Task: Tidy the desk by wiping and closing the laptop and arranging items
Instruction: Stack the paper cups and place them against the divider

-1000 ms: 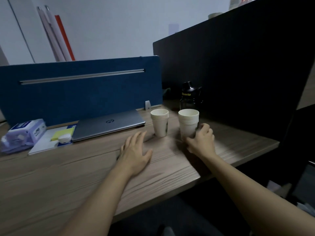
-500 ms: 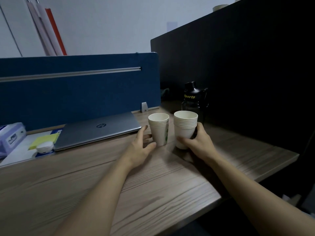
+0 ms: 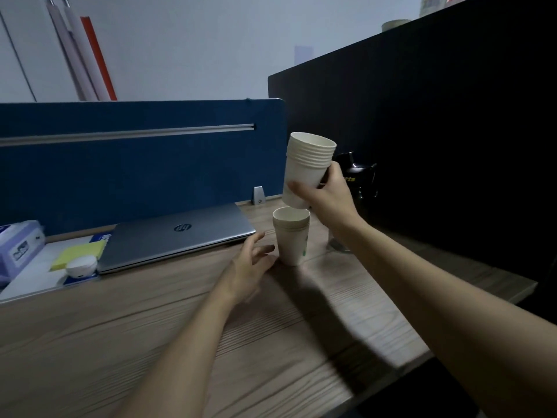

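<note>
My right hand [image 3: 327, 197] grips a stack of white paper cups [image 3: 307, 164] and holds it in the air, tilted slightly, right above a second stack of paper cups [image 3: 291, 236] that stands on the wooden desk [image 3: 150, 327]. My left hand [image 3: 248, 270] rests open on the desk just left of the standing stack, fingers spread, not touching it. The grey laptop [image 3: 174, 236] lies closed at the back of the desk, left of the cups.
A black sports bottle [image 3: 360, 176] stands behind my right hand against the dark partition [image 3: 437, 131]. Left of the laptop lie a yellow sticky-note pad [image 3: 78, 254], a small white round object [image 3: 81, 265], white papers and a wet-wipes pack [image 3: 18, 248]. A blue divider [image 3: 135, 164] backs the desk.
My right hand has lifted its cup stack off the desk and moved it left, over the other stack. My left hand has let go of the standing stack's side and dropped slightly back.
</note>
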